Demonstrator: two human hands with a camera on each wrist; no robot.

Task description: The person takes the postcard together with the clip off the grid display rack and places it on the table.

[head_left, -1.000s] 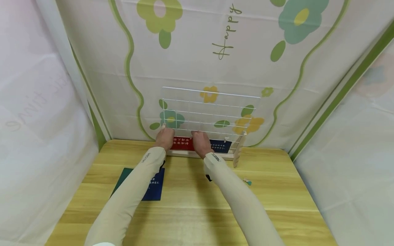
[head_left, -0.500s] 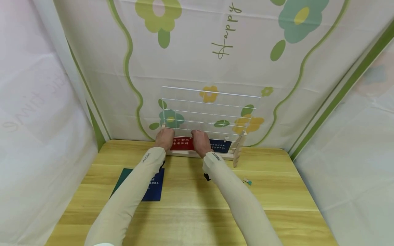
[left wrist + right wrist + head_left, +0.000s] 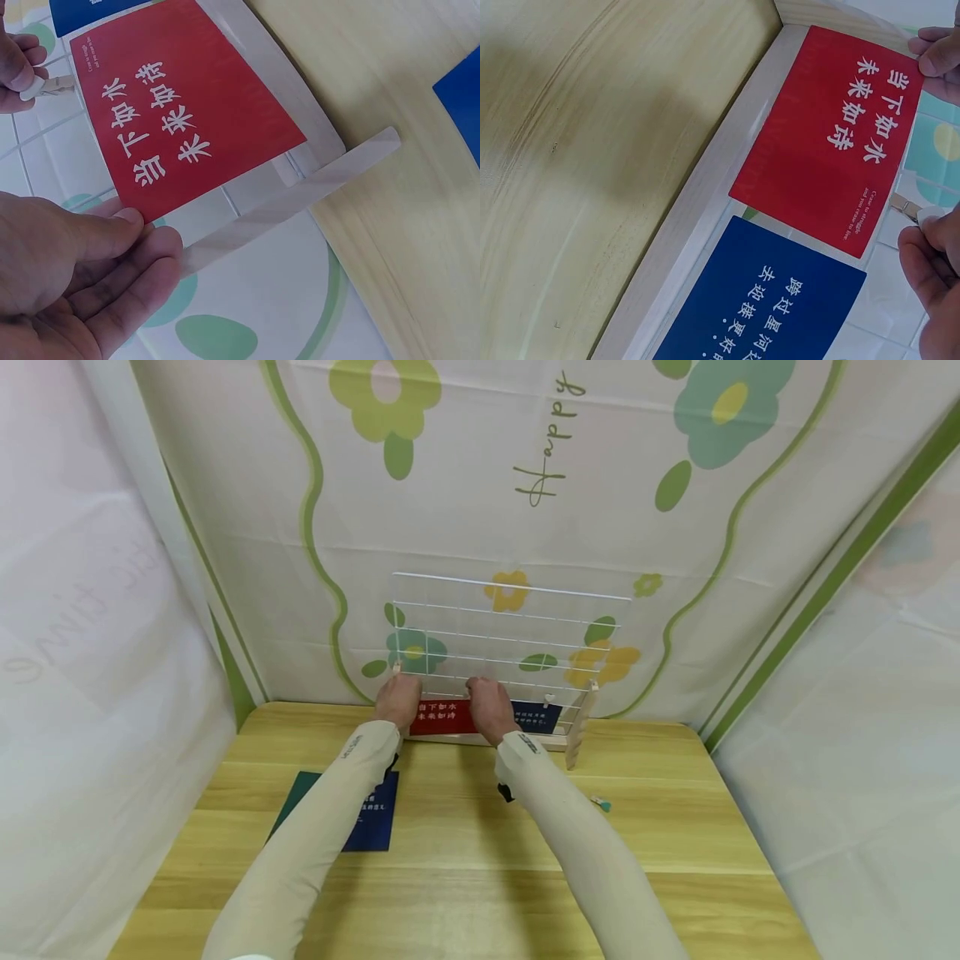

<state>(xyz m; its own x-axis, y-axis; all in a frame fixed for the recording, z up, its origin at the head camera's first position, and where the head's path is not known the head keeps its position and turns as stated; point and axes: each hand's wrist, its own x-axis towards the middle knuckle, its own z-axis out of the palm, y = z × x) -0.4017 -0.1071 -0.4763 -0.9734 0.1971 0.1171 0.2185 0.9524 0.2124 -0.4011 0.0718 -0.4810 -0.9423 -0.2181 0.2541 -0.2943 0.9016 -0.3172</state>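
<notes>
My left hand (image 3: 90,277) pinches a corner of a red card (image 3: 187,112) with white lettering, between thumb and fingers. The card lies against the front of a white wire grid rack (image 3: 510,635) with a wooden base. In my right hand (image 3: 937,277) is a small wooden clothespin (image 3: 904,206) with a white ornament, pinched by thumb and finger. Its tip is at the card's top edge; whether it grips the card I cannot tell. A blue card (image 3: 765,292) hangs beside the red one, under a white heart-shaped clip (image 3: 549,700).
Dark blue and green cards (image 3: 378,814) lie on the wooden table (image 3: 450,893) at the left, partly under my left sleeve. A small clothespin with a teal ornament (image 3: 602,803) lies at the right. A wooden side support (image 3: 583,727) stands at the rack's right end.
The red card has shifted slightly down and toward me against the grid. Both hands have stayed nearly in place.
</notes>
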